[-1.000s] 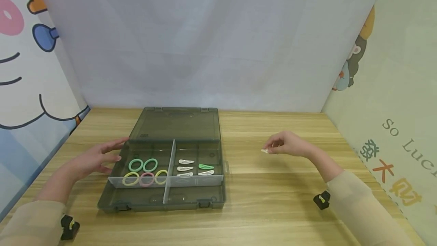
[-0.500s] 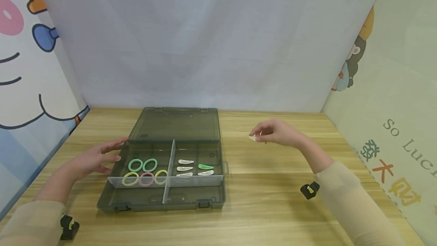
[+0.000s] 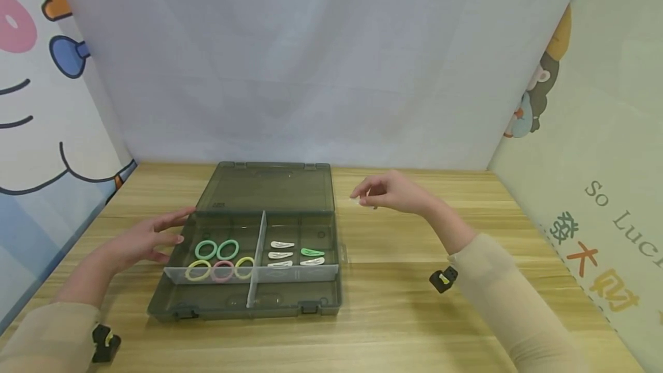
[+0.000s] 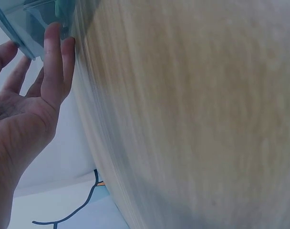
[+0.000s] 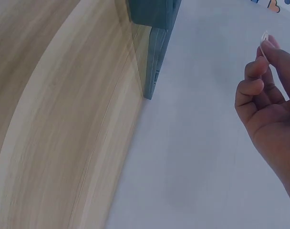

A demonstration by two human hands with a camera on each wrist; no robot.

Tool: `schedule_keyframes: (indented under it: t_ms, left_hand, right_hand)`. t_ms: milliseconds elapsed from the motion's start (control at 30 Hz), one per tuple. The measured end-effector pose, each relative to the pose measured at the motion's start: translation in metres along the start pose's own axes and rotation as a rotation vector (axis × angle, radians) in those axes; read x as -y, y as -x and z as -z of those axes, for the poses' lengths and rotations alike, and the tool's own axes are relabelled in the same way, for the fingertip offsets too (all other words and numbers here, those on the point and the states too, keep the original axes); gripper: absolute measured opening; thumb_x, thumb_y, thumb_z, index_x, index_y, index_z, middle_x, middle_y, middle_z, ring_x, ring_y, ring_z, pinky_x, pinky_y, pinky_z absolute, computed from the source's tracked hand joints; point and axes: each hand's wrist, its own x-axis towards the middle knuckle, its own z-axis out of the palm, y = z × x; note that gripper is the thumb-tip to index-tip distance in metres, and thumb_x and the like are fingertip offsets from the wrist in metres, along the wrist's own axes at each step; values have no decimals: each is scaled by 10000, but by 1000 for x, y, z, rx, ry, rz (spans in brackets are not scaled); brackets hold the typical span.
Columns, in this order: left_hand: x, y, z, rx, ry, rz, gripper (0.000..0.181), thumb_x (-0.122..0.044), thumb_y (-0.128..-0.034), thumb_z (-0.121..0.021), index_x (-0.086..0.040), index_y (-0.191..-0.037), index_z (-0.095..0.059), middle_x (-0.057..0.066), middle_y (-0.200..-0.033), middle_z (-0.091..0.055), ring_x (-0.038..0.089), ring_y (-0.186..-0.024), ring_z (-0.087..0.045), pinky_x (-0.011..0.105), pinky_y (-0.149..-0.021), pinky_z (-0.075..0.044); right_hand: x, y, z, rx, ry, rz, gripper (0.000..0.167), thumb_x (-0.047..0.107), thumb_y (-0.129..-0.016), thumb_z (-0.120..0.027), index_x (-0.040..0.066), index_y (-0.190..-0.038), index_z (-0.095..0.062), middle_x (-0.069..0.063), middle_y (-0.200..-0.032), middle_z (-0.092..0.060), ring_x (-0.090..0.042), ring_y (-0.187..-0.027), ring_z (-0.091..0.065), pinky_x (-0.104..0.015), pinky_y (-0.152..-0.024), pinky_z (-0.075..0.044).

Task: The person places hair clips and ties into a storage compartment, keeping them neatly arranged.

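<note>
My right hand (image 3: 396,191) pinches a small white hair clip (image 5: 264,37) between thumb and fingertips, raised above the table just right of the box. A translucent grey storage box (image 3: 207,309) lies with its lid (image 3: 274,186) folded back. My left hand (image 3: 142,240) rests with spread fingers against the box's left side; the left wrist view shows its fingertips at the box wall (image 4: 21,28). In the back right compartment lie several white hair clips (image 3: 280,255) and a green hair clip (image 3: 312,252). Green hair ties (image 3: 228,250), yellow ones and a pink hair tie (image 3: 223,271) fill the back left compartment.
Light dividers (image 3: 311,273) split the box into compartments. It stands on a wood-grain table (image 3: 393,315). A pale curtain (image 3: 331,73) hangs behind, and printed panels (image 3: 611,131) flank both sides.
My right hand has moved left and farther back toward the box's lid, carrying the white hair clip. The left hand and the box have stayed where they were.
</note>
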Motion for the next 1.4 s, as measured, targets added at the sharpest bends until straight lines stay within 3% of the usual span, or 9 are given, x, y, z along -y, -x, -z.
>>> schedule_keyframes:
  t_ms: [300,667,867,1000,1400]
  left_hand:
    - [-3,1,0,-1,0,2,726,-228,-975,-520,-144,-1531,-61,289,-1538,1,560,-1316,-203,498,-819,-503]
    - [0,-1,1,1,-9,3,727,-235,-975,-521,-160,-1533,-61,284,-1540,1,559,-1315,-207,502,-825,-503]
    - [-2,0,1,4,-11,6,722,-239,-977,-514,-148,-1532,-62,289,-1538,0,555,-1319,-204,505,-824,-501]
    - [-2,-1,-1,3,-11,6,724,-232,-976,-516,-147,-1532,-61,291,-1538,4,558,-1319,-198,511,-826,-500]
    - [1,-1,0,-1,-1,5,717,-219,-977,-515,-152,-1533,-67,289,-1538,1,553,-1318,-206,502,-818,-504]
  right_hand:
    - [11,-25,-20,9,48,61,153,158,-921,-623,118,-1048,-700,-16,-938,-675,-142,-785,-601,-288,-688,-509]
    - [8,-50,-53,59,86,125,135,123,-910,-634,126,-1011,-723,22,-912,-685,-80,-796,-592,-242,-703,-512]
    - [4,-63,-73,79,113,85,109,118,-904,-641,127,-981,-718,19,-924,-688,-51,-801,-606,-204,-710,-503]
    - [6,-68,-84,133,105,35,82,105,-907,-635,115,-965,-692,-13,-898,-687,-54,-789,-601,-195,-702,-499]
    - [-4,-75,-105,248,233,85,57,95,-893,-650,141,-906,-681,36,-822,-680,-25,-728,-592,-183,-683,-486]
